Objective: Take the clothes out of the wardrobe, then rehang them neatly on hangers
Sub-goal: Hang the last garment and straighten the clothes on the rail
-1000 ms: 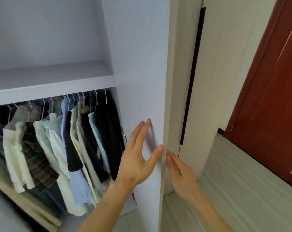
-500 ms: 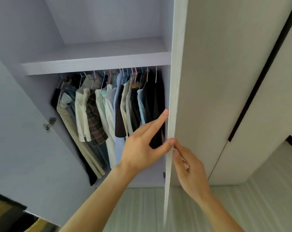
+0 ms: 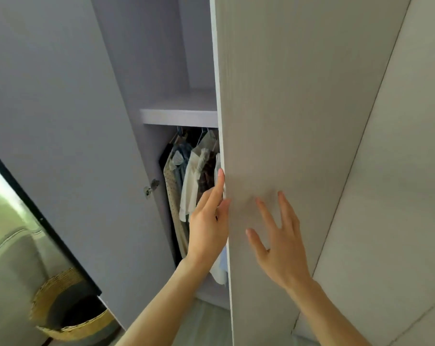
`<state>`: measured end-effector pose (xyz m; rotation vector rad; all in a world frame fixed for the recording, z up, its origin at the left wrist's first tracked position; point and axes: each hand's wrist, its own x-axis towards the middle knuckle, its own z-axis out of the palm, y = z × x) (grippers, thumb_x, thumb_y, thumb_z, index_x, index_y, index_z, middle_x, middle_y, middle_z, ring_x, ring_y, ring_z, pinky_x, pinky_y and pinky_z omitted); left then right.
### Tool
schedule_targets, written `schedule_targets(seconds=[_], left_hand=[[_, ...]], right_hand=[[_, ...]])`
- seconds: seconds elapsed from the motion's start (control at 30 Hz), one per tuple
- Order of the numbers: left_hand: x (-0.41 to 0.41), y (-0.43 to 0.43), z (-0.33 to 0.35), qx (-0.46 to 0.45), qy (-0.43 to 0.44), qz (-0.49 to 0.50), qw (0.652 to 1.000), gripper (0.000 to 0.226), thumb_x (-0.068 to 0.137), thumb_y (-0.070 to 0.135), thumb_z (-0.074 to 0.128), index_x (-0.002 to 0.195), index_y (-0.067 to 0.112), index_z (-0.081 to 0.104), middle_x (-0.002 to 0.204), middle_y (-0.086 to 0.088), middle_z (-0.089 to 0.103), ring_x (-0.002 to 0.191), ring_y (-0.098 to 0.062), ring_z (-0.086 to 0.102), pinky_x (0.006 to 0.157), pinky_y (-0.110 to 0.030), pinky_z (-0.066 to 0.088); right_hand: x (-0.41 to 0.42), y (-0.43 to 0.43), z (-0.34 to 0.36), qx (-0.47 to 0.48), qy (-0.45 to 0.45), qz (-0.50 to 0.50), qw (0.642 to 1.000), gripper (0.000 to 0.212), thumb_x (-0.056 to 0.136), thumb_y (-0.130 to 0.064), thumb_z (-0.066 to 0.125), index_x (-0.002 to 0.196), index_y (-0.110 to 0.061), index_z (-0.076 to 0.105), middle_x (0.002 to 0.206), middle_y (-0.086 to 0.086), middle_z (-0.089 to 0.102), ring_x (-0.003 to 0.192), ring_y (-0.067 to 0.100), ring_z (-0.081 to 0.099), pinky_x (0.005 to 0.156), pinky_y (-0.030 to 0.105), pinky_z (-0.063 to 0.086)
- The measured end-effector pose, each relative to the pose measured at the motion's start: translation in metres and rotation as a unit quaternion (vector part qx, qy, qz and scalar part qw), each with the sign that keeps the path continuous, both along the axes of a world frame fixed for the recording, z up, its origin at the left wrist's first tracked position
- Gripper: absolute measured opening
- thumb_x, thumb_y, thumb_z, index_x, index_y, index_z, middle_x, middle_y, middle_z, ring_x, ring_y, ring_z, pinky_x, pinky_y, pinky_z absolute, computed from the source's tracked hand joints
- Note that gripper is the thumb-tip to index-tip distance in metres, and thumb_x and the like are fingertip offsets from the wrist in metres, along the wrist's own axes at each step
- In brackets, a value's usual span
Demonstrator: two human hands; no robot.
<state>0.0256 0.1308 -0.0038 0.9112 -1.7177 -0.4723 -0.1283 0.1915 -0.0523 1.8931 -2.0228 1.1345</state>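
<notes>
A tall pale wood-grain wardrobe door [image 3: 298, 121] stands partly open and fills the middle of the view. The left hand [image 3: 207, 228] is at this door's white free edge, relaxed and gripping nothing: its fingers are straight, the forefinger lies up along the edge and the thumb tip touches it. The right hand [image 3: 278, 248] is also unclenched, its fingers straight and spread over the door's front face, just beside the left hand. In the narrow gap left of the door, the hanging clothes [image 3: 194, 181], white, beige dotted, blue and dark plaid, crowd together on thin wire hangers [image 3: 201, 134] under a lilac-grey shelf [image 3: 179, 116]. Further left is the lilac-grey inner face of a 2nd door [image 3: 61, 146], with a metal hinge [image 3: 151, 187] near the clothes. Well left and below, a round woven straw basket [image 3: 59, 308] sits on the floor.
</notes>
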Motion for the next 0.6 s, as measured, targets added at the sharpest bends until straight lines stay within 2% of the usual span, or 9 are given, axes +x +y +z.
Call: schedule_targets(seconds=[0.13,0.23,0.33,0.43,0.47,0.53,0.6], left_hand=[[-0.003,-0.055,0.003,0.034,0.030,0.020,0.999,0.062,0.103,0.011,0.052,0.150,0.046,0.034,0.103,0.013,0.060,0.089,-0.015,0.063,0.082,-0.031,0.055],[-0.006,-0.088,0.003,0.058,0.055,0.013,0.997,0.060,0.103,0.012,0.051,0.148,0.048,0.037,0.104,0.009,0.062,0.092,-0.014,0.064,0.085,-0.032,0.056],[-0.010,-0.119,0.003,0.080,0.056,-0.006,0.995,0.057,0.104,0.017,0.049,0.148,0.051,0.036,0.111,0.017,0.061,0.097,-0.007,0.062,0.088,-0.030,0.056],[-0.018,-0.147,0.004,0.095,0.058,-0.024,0.994,0.057,0.105,0.016,0.047,0.149,0.051,0.034,0.114,0.039,0.053,0.102,-0.002,0.058,0.090,-0.020,0.049],[-0.020,-0.155,0.005,0.100,0.062,-0.028,0.993,0.057,0.105,0.016,0.046,0.148,0.052,0.034,0.112,0.037,0.055,0.101,-0.002,0.058,0.089,-0.019,0.048],[-0.025,-0.172,0.004,0.107,0.062,-0.030,0.992,0.057,0.106,0.018,0.046,0.147,0.054,0.033,0.109,0.019,0.060,0.096,-0.004,0.058,0.088,-0.021,0.050],[-0.029,-0.187,0.003,0.108,0.056,-0.030,0.992,0.057,0.106,0.018,0.045,0.147,0.056,0.032,0.107,0.009,0.060,0.093,-0.005,0.058,0.086,-0.024,0.051]], right_hand=[[-0.007,-0.068,0.025,-0.033,0.131,-0.034,0.990,0.069,0.098,-0.043,0.053,0.157,-0.033,0.019,0.166,0.013,0.000,0.153,0.034,0.004,0.115,0.059,0.029],[-0.014,-0.105,0.037,-0.030,0.204,-0.068,0.976,0.080,0.092,-0.041,0.063,0.158,-0.032,0.018,0.165,0.016,-0.001,0.152,0.038,0.003,0.113,0.063,0.028],[-0.026,-0.130,0.036,-0.027,0.256,-0.106,0.960,0.086,0.087,-0.043,0.069,0.157,-0.035,0.019,0.166,0.014,0.002,0.152,0.037,0.005,0.111,0.066,0.027],[-0.035,-0.149,0.033,-0.025,0.276,-0.134,0.951,0.087,0.085,-0.046,0.070,0.156,-0.038,0.019,0.166,0.010,0.004,0.152,0.036,0.006,0.106,0.070,0.030],[-0.036,-0.155,0.033,-0.026,0.280,-0.142,0.949,0.088,0.085,-0.047,0.070,0.156,-0.038,0.019,0.166,0.010,0.004,0.152,0.036,0.005,0.104,0.070,0.032],[-0.036,-0.166,0.032,-0.025,0.280,-0.157,0.947,0.088,0.085,-0.047,0.070,0.156,-0.038,0.019,0.167,0.009,0.005,0.152,0.035,0.007,0.102,0.070,0.034],[-0.037,-0.176,0.030,-0.025,0.275,-0.171,0.946,0.087,0.085,-0.046,0.071,0.156,-0.038,0.020,0.166,0.008,0.006,0.152,0.035,0.008,0.102,0.071,0.033]])
